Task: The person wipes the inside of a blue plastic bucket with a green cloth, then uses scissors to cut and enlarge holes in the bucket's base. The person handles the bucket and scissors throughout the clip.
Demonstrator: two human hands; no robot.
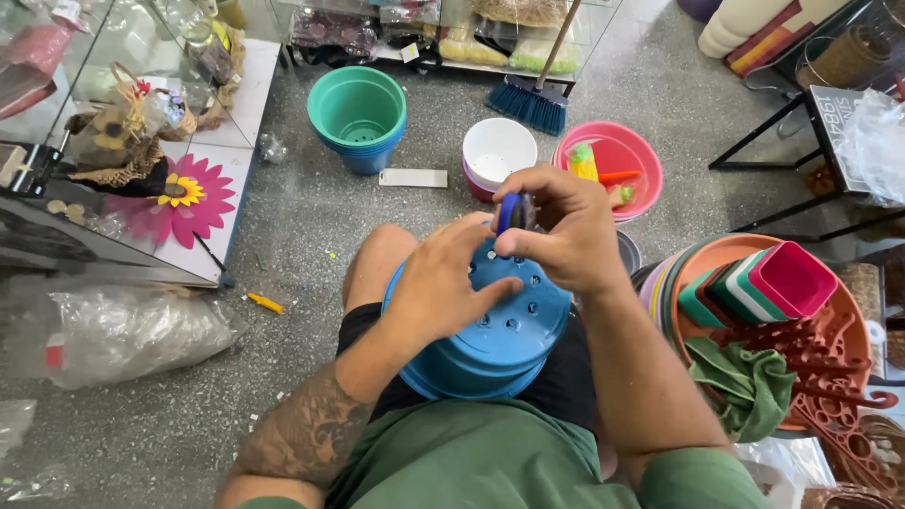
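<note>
A stack of blue plastic flower pots [500, 339] lies upside down on my lap, its holed bottom facing up. My left hand [443, 283] rests flat on that bottom, fingers spread. My right hand [556, 231] hovers just above the pot's far edge and pinches a small dark blue round object [510, 212] between thumb and fingers. What the object is cannot be told.
On the grey floor ahead stand a stack of teal pots [358, 113], white bowls [498, 151] and a pink basin [627, 160] with small items. A broom [533, 94] leans behind. Right: an orange tray [839, 311] with stacked pots and a green cloth [749, 386]. Left: a glass display case [113, 141] and plastic bags.
</note>
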